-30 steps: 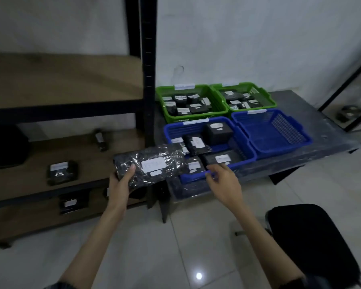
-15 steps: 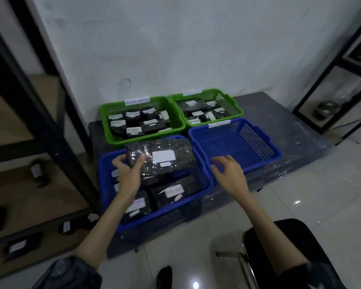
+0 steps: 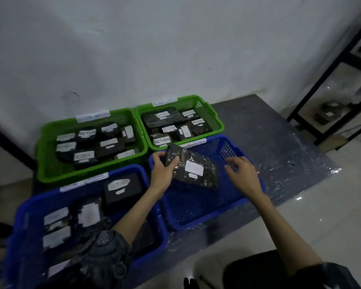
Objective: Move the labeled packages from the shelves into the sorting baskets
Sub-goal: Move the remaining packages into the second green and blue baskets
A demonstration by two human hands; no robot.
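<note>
Black packages [image 3: 193,170] with white labels fill green baskets [image 3: 50,172] and blue baskets [image 3: 196,220].

This was a storeroom or parcel-sorting area. Beyond the hands stood two green baskets [image 3: 215,119] with tagged rims, packed with black wrapped packages [image 3: 111,146] labelled "RETURN". Two blue baskets [image 3: 25,222] lay beneath the arms on a low plastic-covered platform [image 3: 279,142]. Right of the right hand [image 3: 245,175] stood black metal shelving [image 3: 329,65] against a bare white wall [image 3: 154,49].

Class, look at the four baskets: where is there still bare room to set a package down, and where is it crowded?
Free: the mesh floor of the right blue basket, below the package the left hand grips, and the grey tabletop right of the baskets. Crowded: both green baskets and the left blue basket.
</note>
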